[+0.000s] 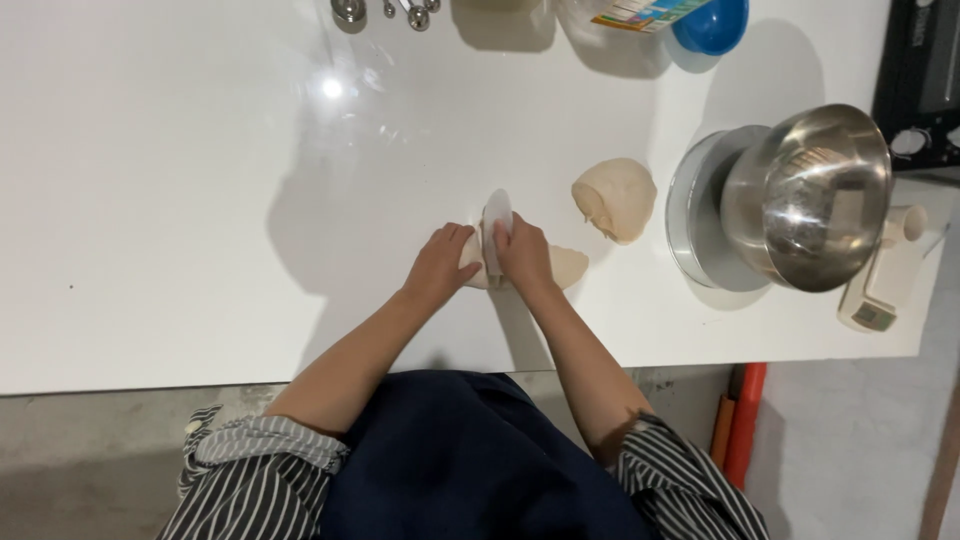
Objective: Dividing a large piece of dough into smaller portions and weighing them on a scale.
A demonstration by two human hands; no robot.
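The right hand [522, 252] is gripping one white scraper [496, 228], pressing it into a dough piece [567, 266] on the table [180, 200]. The left hand [440, 265] is cupping that dough's left end. A second dough lump [615, 198] is lying beside one steel bowl [808, 196].

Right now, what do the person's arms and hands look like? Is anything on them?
Both forearms are bare. The left hand and right hand wear no gloves. Striped sleeves, black and white, are rolled up near the elbows, over a dark navy apron.
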